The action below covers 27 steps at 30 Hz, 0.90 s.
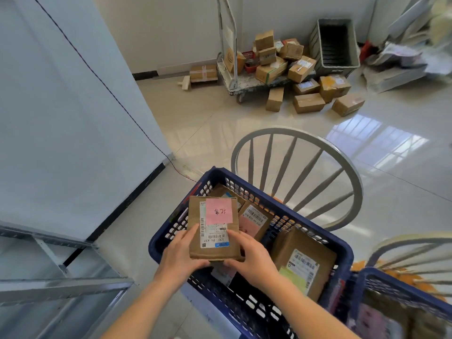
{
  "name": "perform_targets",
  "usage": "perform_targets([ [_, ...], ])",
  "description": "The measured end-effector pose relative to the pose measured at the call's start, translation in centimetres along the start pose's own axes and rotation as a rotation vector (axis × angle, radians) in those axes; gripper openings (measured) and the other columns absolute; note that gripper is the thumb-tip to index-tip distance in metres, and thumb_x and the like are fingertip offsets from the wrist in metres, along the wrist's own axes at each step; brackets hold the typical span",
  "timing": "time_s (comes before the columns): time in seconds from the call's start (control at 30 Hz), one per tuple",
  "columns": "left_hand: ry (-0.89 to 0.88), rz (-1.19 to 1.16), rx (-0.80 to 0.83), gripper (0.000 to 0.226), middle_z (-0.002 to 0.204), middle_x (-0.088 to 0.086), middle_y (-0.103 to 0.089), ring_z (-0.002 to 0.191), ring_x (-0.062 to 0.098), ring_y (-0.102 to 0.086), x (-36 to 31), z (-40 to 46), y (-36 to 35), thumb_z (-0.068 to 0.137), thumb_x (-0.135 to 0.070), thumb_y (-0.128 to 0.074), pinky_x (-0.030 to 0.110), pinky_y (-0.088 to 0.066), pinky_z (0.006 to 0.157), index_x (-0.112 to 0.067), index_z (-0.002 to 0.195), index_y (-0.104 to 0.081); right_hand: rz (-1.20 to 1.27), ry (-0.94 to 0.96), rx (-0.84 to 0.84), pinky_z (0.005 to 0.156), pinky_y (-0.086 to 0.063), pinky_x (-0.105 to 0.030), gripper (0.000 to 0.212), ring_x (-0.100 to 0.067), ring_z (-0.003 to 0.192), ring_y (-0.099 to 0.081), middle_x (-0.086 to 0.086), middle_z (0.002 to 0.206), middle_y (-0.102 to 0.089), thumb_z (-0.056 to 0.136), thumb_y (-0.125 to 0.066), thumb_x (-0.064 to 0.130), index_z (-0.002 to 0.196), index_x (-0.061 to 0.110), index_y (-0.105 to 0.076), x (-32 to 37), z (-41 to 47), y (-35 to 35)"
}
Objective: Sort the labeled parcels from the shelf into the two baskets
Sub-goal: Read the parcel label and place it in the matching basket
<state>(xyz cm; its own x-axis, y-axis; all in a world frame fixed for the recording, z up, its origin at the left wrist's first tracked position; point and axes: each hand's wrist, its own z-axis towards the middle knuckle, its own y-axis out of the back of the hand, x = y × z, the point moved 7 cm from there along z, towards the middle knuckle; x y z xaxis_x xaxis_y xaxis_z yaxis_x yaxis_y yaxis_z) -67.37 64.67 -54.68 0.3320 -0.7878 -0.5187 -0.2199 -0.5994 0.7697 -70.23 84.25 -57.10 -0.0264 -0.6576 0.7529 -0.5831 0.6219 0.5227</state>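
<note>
Shelf (61,285): left of the basket — no parcels visible on the part in view.
Left hand (182,255): clasps the pink-noted parcel (213,228) with the right hand (254,259), over the basket's near-left corner.
Basket (342,255): several parcels already inside.
Second basket (401,287): to its right — contents blurred.

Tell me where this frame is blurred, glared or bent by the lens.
Head view: wide-angle lens bows the wall edges and the chair back; window glare on the tiled floor; blur smears the clutter at upper right and the second basket at lower right; the held parcel, both hands and the near basket are fairly sharp.
</note>
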Motion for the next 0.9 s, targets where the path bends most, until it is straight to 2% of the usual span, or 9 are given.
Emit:
perform_targets([
  [0.1,-0.066,0.017,0.052,0.108,0.141,-0.009,-0.047,0.120,0.008,-0.047,-0.1,2.2,0.4,0.069,-0.037,-0.090,0.033,-0.046,0.103,-0.032,0.156,-0.026,0.070,-0.054,-0.079,0.111,-0.048,-0.039,0.083,-0.006,0.143,-0.039,0.022,0.158,-0.032,0.090,-0.076,0.027,0.156,0.046,-0.029,-0.3,-0.3,-0.7],
  [0.2,-0.161,0.055,0.104,0.109,0.144,-0.008,-0.046,0.127,0.011,-0.047,0.2,5.2,0.8,0.069,-0.036,-0.090,0.036,-0.045,0.108,-0.031,0.157,-0.026,0.051,-0.114,-0.173,0.113,-0.046,-0.042,0.083,-0.010,0.146,-0.036,0.018,0.163,-0.027,0.092,-0.074,0.028,0.157,0.046,-0.025,0.1,0.6,-1.4],
  [0.33,-0.273,0.124,0.213,0.107,0.148,-0.008,-0.042,0.131,0.012,-0.046,0.9,8.7,0.9,0.071,-0.036,-0.089,0.041,-0.044,0.112,-0.031,0.157,-0.024,0.038,-0.229,-0.265,0.118,-0.039,-0.037,0.079,-0.012,0.146,-0.036,0.011,0.164,-0.026,0.095,-0.071,0.028,0.159,0.040,-0.026,1.0,1.9,-3.0],
  [0.43,-0.356,0.144,0.261,0.106,0.147,-0.007,-0.043,0.128,0.012,-0.048,1.1,10.9,1.1,0.073,-0.033,-0.088,0.036,-0.045,0.110,-0.030,0.157,-0.024,0.024,-0.293,-0.329,0.116,-0.041,-0.039,0.079,-0.014,0.145,-0.039,0.010,0.164,-0.026,0.096,-0.070,0.030,0.159,0.041,-0.024,1.5,3.3,-4.0],
  [0.6,-0.426,0.181,0.303,0.107,0.148,-0.003,-0.041,0.130,0.016,-0.048,1.3,13.6,1.2,0.075,-0.029,-0.087,0.036,-0.045,0.110,-0.028,0.159,-0.020,0.011,-0.366,-0.400,0.114,-0.042,-0.039,0.077,-0.015,0.145,-0.038,0.009,0.163,-0.027,0.098,-0.068,0.028,0.159,0.040,-0.023,2.1,5.5,-4.5],
  [0.73,-0.496,0.356,0.292,0.103,0.156,0.006,-0.025,0.134,0.022,-0.047,1.6,13.8,0.3,0.084,-0.038,-0.078,0.036,-0.046,0.110,-0.023,0.160,-0.011,-0.038,-0.384,-0.408,0.111,-0.045,-0.036,0.076,-0.014,0.143,-0.040,0.007,0.163,-0.025,0.099,-0.066,0.028,0.160,0.041,-0.021,1.8,5.5,-4.8],
  [0.9,-0.558,0.481,0.252,0.099,0.153,0.009,-0.024,0.129,0.021,-0.050,1.2,13.7,-0.2,0.087,-0.040,-0.073,0.033,-0.049,0.104,-0.016,0.160,-0.010,-0.098,-0.386,-0.426,0.107,-0.049,-0.033,0.075,-0.015,0.139,-0.043,0.005,0.160,-0.027,0.099,-0.065,0.030,0.160,0.041,-0.022,1.8,5.6,-4.9],
])
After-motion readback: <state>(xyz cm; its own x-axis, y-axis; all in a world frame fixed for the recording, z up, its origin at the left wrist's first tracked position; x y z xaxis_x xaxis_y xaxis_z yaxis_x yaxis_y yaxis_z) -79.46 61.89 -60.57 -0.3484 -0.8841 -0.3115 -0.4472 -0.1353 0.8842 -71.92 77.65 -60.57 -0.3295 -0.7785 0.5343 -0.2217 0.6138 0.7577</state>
